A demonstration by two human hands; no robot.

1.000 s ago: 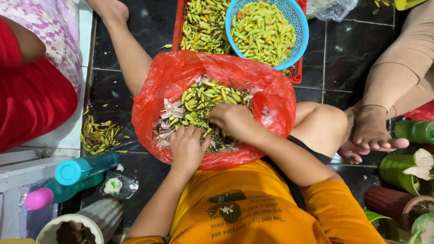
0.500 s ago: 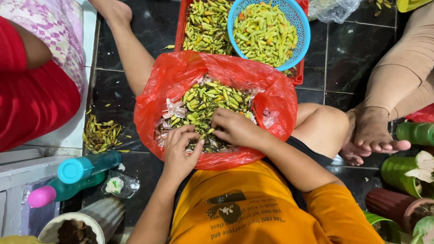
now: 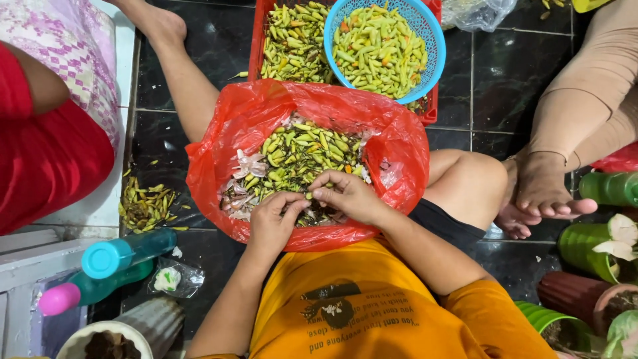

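Chili [image 3: 308, 195] is being pinched between the closed fingertips of left hand [image 3: 274, 221] and right hand [image 3: 345, 196], over the red bag [image 3: 405, 153]; blue basket [image 3: 433, 40] at twelve o'clock.

Just left of my left hand [image 3: 274, 223] I see a small clear packet [image 3: 171, 279] on the dark floor, beside two teal bottles [image 3: 123, 256], one teal-capped, one pink-capped.

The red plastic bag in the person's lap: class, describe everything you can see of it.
The red plastic bag is thin, glossy and crinkled, its mouth spread wide open. It rests across the seated person's lap, against the red crate. Inside lie green chillies and pale scraps. The left hand and right hand meet over the contents, pinching one chilli.
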